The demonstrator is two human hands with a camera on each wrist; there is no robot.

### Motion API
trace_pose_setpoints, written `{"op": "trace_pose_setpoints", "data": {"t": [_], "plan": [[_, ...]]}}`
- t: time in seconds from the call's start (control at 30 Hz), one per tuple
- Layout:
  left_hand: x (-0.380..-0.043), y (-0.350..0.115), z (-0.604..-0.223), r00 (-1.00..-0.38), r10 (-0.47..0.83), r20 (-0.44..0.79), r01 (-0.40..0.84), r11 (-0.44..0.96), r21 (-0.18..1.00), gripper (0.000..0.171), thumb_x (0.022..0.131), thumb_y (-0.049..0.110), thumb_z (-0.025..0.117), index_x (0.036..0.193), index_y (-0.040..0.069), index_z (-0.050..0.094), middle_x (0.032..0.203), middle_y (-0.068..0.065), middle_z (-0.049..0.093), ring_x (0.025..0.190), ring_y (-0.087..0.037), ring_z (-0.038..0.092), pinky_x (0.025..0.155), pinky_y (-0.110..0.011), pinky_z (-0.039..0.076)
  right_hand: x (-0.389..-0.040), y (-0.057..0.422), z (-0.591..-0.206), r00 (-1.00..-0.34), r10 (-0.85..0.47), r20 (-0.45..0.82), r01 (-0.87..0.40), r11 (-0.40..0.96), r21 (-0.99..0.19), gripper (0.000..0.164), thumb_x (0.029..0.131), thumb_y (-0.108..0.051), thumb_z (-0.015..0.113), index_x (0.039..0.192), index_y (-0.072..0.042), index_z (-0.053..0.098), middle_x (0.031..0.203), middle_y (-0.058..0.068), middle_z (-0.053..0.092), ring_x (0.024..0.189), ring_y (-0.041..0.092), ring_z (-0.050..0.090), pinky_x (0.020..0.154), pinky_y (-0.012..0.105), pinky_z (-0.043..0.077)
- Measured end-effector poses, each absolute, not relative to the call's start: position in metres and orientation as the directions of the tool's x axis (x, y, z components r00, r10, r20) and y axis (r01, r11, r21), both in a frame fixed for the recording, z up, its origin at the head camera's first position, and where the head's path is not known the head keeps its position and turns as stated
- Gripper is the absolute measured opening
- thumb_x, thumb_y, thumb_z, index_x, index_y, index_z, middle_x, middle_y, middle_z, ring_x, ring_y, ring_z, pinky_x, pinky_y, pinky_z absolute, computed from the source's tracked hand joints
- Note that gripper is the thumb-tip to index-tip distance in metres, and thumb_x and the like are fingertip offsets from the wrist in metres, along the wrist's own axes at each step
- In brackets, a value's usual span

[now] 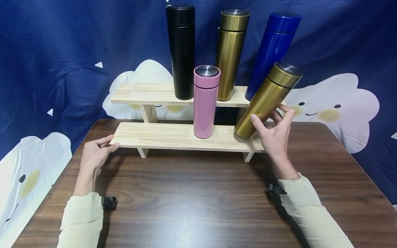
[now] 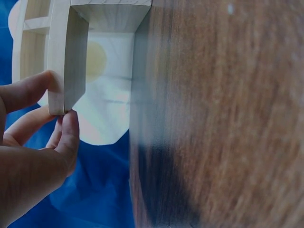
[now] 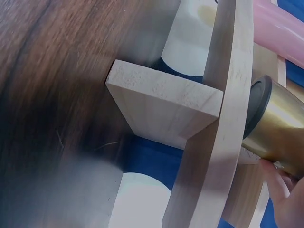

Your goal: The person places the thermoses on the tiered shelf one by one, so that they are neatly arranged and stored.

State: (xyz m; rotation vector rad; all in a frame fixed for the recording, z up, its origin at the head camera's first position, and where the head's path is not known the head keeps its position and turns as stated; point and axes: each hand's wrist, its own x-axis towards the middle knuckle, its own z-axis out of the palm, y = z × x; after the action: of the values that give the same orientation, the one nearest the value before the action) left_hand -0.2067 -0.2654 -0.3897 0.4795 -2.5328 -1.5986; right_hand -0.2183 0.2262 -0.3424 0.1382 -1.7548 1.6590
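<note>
A two-tier wooden shelf (image 1: 167, 132) of pale boards stands on the table. My left hand (image 1: 94, 155) pinches the left end of its lower board, thumb on one face and fingers at the end in the left wrist view (image 2: 64, 95). In my right hand (image 1: 276, 136) is a gold thermos bottle (image 1: 268, 100), gripped around its lower half and leaning to the right. Its dark base (image 3: 259, 102) is at the right part of the lower board; whether they touch I cannot tell. A pink thermos bottle (image 1: 206, 103) stands upright on the lower board.
On the upper board stand a black bottle (image 1: 182, 51), a second gold bottle (image 1: 232, 55) and a blue bottle (image 1: 274, 51), partly hidden by the held one. The dark wooden table (image 1: 192, 199) extends in front; a blue cloth with clouds (image 1: 62, 41) hangs behind.
</note>
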Motion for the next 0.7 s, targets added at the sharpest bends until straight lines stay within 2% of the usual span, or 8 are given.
{"op": "trace_pose_setpoints", "data": {"t": [0.23,0.7], "plan": [[-0.206,-0.266,-0.390,-0.943,-0.324,-0.075,-0.208,0.398,0.893,0.056,0.093,0.015,0.074,0.145,0.005,0.055,0.143,-0.020,0.053,0.133,-0.027,0.050,0.101,-0.025,0.045,-0.219,0.224,-0.345,-0.763,0.346,0.546,-0.492,0.236,-0.838,0.071,0.079,-0.010,0.085,0.134,-0.014,0.041,0.125,0.016,0.065,0.108,0.020,0.065,0.072,0.022,0.054],[-0.206,-0.266,-0.390,-0.950,-0.305,-0.063,-0.188,0.399,0.898,0.057,0.094,0.017,0.074,0.145,0.005,0.054,0.143,-0.021,0.053,0.134,-0.029,0.048,0.109,-0.039,0.041,-0.222,0.214,-0.345,-0.765,0.308,0.566,-0.506,0.258,-0.823,0.072,0.080,-0.010,0.086,0.136,-0.008,0.041,0.125,0.009,0.066,0.108,0.016,0.065,0.072,0.023,0.054]]}}
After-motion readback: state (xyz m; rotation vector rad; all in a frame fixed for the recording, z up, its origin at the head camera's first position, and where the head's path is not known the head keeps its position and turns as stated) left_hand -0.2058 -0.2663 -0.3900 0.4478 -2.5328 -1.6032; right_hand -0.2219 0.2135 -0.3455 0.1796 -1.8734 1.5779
